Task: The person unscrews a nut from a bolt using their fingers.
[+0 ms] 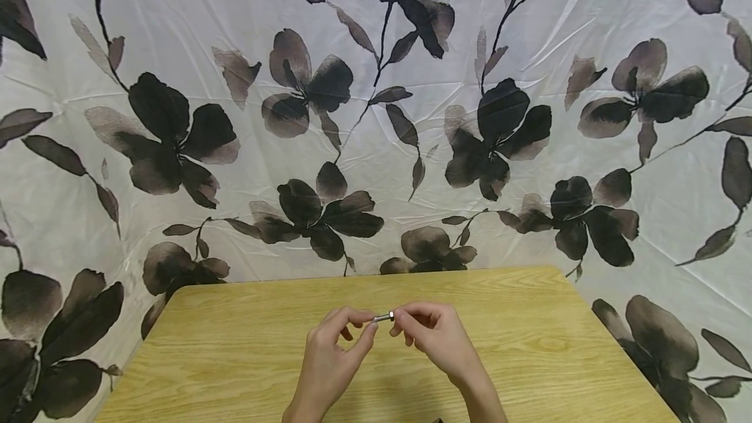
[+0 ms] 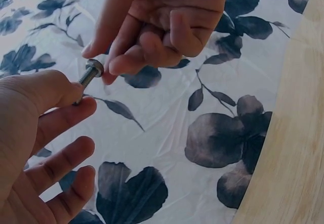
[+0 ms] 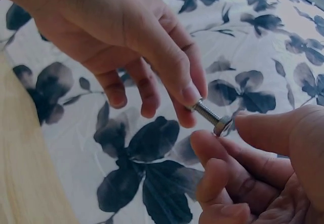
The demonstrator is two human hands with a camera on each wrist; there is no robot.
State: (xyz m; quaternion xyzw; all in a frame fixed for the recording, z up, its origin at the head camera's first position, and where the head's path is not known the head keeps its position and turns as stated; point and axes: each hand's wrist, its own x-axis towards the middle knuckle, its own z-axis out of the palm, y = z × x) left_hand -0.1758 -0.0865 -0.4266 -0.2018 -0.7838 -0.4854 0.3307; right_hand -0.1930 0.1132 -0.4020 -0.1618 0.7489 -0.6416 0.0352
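Note:
A small silver metal bolt (image 1: 383,316) is held between the two hands, above the wooden table (image 1: 235,351). My left hand (image 1: 333,354) pinches the threaded end between thumb and index finger, its other fingers loosely spread. At the bolt's wide hexagonal end is my right hand (image 1: 437,338), thumb on one side and curled index finger on the other. In the right wrist view, the bolt (image 3: 208,113) shows its thread between the two sets of fingertips. The left wrist view shows the hexagonal end of the bolt (image 2: 94,68) right at the right thumb tip.
A white cloth (image 1: 411,116) with dark flower prints hangs behind the table and along its sides. A small dark thing (image 1: 437,420) peeks in at the bottom edge of the head view, between the forearms.

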